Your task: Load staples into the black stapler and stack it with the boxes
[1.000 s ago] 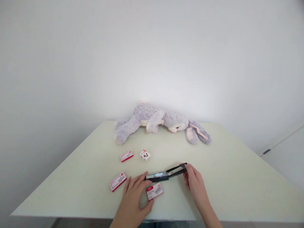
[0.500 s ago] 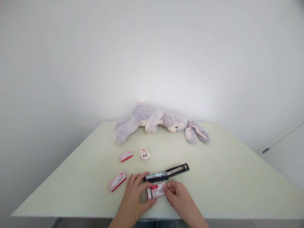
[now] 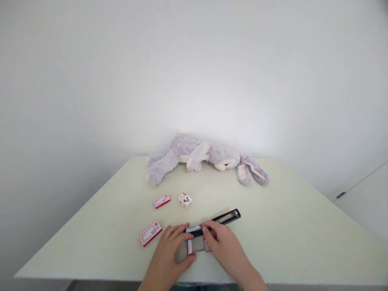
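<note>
Right at the near side of the surface [image 3: 291, 238], your left hand [image 3: 169, 252] has its grip on the left end of the partly opened box [image 3: 197, 244], thumb at the near edge, index finger at the far one. Your right hand [image 3: 226, 244] covers the box's right end, its fingertips over the middle of the stapler [image 3: 226, 217]; you cannot tell whether that grip pinches anything. The unfolded stapler lies just far of the box, its long axis running left to far right, so your right hand is nearer its middle, your left its left end. Farther left sit a red-and-white box [image 3: 151, 233] and, beyond it, a smaller-looking box [image 3: 161, 201] beside a white carton [image 3: 185, 199]; farthest lies a plush rabbit [image 3: 188, 147].
</note>
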The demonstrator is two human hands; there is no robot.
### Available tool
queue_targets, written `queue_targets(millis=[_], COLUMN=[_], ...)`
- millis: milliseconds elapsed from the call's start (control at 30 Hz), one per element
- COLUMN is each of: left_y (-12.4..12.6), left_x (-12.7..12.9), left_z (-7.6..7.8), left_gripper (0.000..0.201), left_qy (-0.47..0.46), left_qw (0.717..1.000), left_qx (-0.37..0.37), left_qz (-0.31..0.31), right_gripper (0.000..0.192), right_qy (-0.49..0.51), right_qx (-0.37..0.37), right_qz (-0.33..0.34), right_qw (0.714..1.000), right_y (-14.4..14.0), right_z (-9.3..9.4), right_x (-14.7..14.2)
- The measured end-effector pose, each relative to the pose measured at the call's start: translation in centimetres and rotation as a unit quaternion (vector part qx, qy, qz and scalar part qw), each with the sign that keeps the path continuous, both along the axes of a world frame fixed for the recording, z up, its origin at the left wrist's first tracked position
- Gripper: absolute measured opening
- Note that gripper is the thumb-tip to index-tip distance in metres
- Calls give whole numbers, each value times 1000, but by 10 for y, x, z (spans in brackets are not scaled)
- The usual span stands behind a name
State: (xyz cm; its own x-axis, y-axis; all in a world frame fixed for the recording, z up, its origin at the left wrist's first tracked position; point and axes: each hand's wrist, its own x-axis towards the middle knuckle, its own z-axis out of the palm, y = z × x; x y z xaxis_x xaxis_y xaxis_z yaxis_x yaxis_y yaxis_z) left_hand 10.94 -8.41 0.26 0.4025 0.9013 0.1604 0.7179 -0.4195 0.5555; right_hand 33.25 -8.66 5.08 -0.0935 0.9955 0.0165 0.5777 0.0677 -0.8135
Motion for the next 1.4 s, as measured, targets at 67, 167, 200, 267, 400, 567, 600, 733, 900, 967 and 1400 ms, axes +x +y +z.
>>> queue_targets(millis=[67, 167, 200, 267, 400, 567, 600, 733, 900, 967, 1400], left_y=[0, 1, 1, 2, 3, -1, -2, -2, -2, -5, -9], left_x=[-1, -2, -2, -3, -3, -3, -2, 1, -3, -6, -5], left_z=[0, 0, -1, -2, -6, -4, -3, 2, 2, 2, 1], left_gripper=[43, 47, 49, 52, 53, 41, 38, 31, 35, 38, 37], left_qy=[-3, -5, -6, -8, -14, -18, -16, -4, -29, -45, -54], left_qw=[1000, 1000, 1000, 1000, 1000, 1000, 1000, 1000, 999, 998, 998], left_qx=[1, 1, 1, 4, 5, 1, -3, -24, -35, -43, -38], left_qz=[-6, -11, -11, -9, -11, 8, 13, -2, -7, -11, 10], right_gripper=[32, 32, 31, 27, 15, 14, 11, 14, 17, 19, 30], right_qy=[77, 145, 147, 142, 125, 27, -14, -131, -143, -145, -55], right_qx=[-21, -51, -55, -51, -25, 35, 39, 19, -3, -10, -34], right_qz=[3, -17, -24, -29, -24, -13, -4, 55, 101, 87, -15], right_qw=[997, 988, 987, 988, 991, 999, 999, 990, 985, 985, 998], right_y=[6, 12, 14, 15, 14, 5, 2, -9, -14, -15, -28], right_z=[-8, -25, -30, -34, -25, -7, -5, -6, -7, -6, -28], right_x=[-15, -30, -33, -39, -46, -37, -32, -15, -5, -3, 42])
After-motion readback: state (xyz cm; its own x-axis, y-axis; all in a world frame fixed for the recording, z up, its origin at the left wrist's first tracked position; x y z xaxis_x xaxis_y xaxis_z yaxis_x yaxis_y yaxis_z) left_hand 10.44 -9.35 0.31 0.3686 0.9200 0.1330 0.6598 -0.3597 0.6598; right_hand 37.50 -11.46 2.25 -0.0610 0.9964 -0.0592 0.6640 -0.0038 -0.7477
